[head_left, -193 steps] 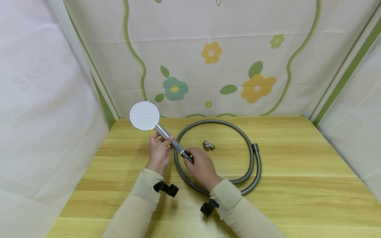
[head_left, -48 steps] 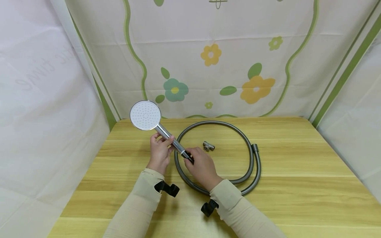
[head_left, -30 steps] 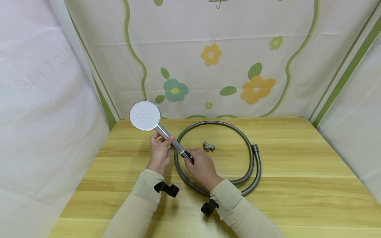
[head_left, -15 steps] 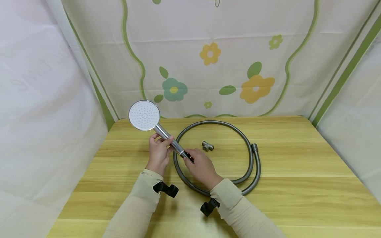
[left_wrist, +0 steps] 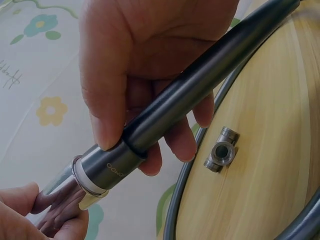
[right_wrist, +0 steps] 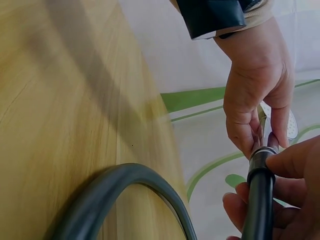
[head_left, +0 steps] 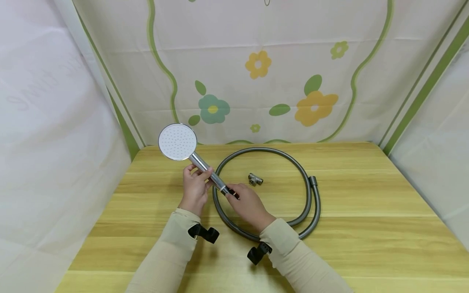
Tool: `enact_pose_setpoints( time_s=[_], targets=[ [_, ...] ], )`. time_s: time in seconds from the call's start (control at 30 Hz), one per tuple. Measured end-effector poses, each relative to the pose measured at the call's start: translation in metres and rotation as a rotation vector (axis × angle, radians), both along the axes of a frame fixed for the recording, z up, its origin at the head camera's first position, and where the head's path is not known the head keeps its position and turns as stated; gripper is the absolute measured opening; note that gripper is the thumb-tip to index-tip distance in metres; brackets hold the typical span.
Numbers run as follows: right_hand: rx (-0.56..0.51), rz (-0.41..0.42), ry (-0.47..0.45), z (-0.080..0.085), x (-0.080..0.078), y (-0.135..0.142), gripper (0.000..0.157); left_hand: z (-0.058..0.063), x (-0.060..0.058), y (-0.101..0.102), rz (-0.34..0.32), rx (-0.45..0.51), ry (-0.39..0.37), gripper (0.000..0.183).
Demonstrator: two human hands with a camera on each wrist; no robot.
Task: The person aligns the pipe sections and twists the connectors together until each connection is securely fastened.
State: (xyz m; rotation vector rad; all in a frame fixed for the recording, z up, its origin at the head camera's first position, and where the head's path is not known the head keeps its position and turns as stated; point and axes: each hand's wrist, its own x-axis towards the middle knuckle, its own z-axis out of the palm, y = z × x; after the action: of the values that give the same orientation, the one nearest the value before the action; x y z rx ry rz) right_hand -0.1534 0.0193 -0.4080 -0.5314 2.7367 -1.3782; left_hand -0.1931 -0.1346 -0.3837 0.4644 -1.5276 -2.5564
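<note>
1. Shower head (head_left: 177, 141) was up off the table (head_left: 366, 244), kinda tilted.
2. Left hand (head_left: 194, 189): fingers pinched its handle (head_left: 199, 162).
3. Right hand (head_left: 250, 206): fingers pinched the hose end (left_wrist: 114, 164), snug against the handle.

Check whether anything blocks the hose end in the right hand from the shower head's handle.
Nothing visible blocks it: the right hand holds the hose end at the handle; only a white ring shows between them. The metal tee lies apart, on the table.
</note>
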Motion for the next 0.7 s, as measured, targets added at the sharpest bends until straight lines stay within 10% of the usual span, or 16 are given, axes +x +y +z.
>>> enact_pose_setpoints(
  time_s=[0.7],
  targets=[
    [-0.144, 0.044, -0.169, 0.0059, -0.0019, 0.0023, 0.034, 0.0031, 0.0033, -0.0002, -0.001, -0.014, -0.003, 0.053]
  ],
)
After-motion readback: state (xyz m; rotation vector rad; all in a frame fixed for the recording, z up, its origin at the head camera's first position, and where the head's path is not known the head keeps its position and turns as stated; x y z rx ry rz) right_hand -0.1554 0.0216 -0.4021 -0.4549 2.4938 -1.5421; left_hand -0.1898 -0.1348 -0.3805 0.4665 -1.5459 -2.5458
